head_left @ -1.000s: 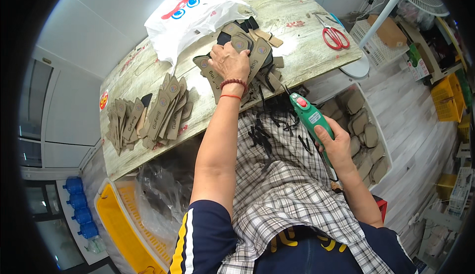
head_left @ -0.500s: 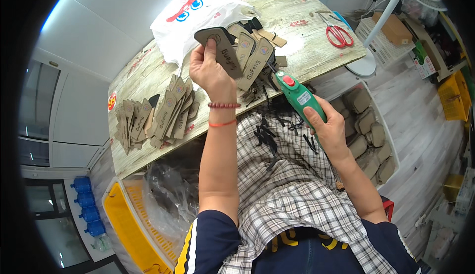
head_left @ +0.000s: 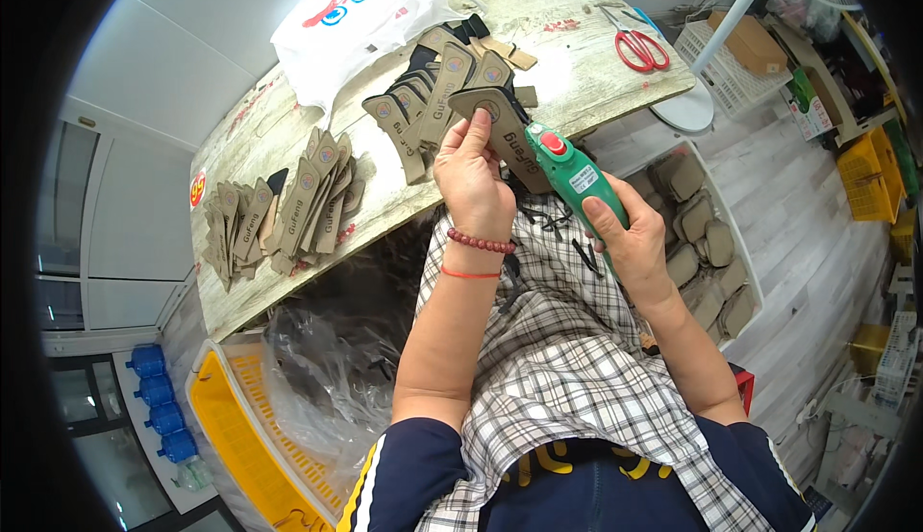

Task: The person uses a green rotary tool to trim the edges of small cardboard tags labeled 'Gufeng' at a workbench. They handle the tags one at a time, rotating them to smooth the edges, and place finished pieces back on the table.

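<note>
hands work together over the table's near edge: the left hand [head_left: 471,181] pinches one tan leather piece [head_left: 495,123], the right hand [head_left: 625,239] grips one green power tool [head_left: 569,178] touching it. two heaps of similar pieces [head_left: 288,205] lie on the weathered wooden table [head_left: 567,61], plus one pair of red scissors [head_left: 639,47] far right and one white bag [head_left: 356,13]. a yellow crate [head_left: 236,436] stands near left on the floor.

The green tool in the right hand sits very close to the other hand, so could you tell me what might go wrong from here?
1. The green tool in the right hand points at the tan piece right beside the left hand; its fingers could be caught.
2. The piece is held in the air, unsupported, so it may twist or slip.
3. The stack of pieces lies near the table edge and may be knocked off.
</note>
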Motion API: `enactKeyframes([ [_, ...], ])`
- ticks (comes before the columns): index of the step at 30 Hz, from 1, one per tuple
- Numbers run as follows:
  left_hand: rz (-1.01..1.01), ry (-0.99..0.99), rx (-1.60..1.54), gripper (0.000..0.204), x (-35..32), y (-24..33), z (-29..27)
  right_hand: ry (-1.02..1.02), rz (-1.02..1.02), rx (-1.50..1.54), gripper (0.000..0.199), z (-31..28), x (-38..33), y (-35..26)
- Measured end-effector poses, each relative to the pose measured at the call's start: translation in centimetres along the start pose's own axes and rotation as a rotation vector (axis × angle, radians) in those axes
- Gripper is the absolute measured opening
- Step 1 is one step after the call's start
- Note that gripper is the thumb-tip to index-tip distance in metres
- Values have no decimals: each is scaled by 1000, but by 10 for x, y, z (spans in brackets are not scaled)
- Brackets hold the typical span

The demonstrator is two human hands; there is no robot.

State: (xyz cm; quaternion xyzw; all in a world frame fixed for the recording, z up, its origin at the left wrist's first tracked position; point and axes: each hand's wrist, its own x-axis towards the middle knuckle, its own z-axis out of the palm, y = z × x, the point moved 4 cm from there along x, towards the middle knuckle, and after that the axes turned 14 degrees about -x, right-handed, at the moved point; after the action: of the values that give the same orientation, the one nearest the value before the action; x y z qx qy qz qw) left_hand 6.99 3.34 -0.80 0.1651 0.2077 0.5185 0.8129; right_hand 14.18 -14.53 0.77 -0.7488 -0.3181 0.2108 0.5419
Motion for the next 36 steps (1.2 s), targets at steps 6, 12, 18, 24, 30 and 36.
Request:
enactKeyframes([
  [6,-78,-63,28,9,-11,-6,-11,3,-11,12,46,-3,0,-2],
  [12,45,-151,185,9,-10,6,-12,-24,-2,38,47,-7,-2,1],
  [18,147,-217,402,13,-8,22,-4,-63,15,42,46,-9,-6,3],
  [24,88,-271,555,11,-8,24,-6,-76,26,50,46,-9,-6,2],
  [30,4,-345,712,10,-8,30,-9,-91,-9,39,46,-9,0,-2],
  [36,6,-349,815,9,9,71,-15,-93,24,46,46,-5,4,0],
])
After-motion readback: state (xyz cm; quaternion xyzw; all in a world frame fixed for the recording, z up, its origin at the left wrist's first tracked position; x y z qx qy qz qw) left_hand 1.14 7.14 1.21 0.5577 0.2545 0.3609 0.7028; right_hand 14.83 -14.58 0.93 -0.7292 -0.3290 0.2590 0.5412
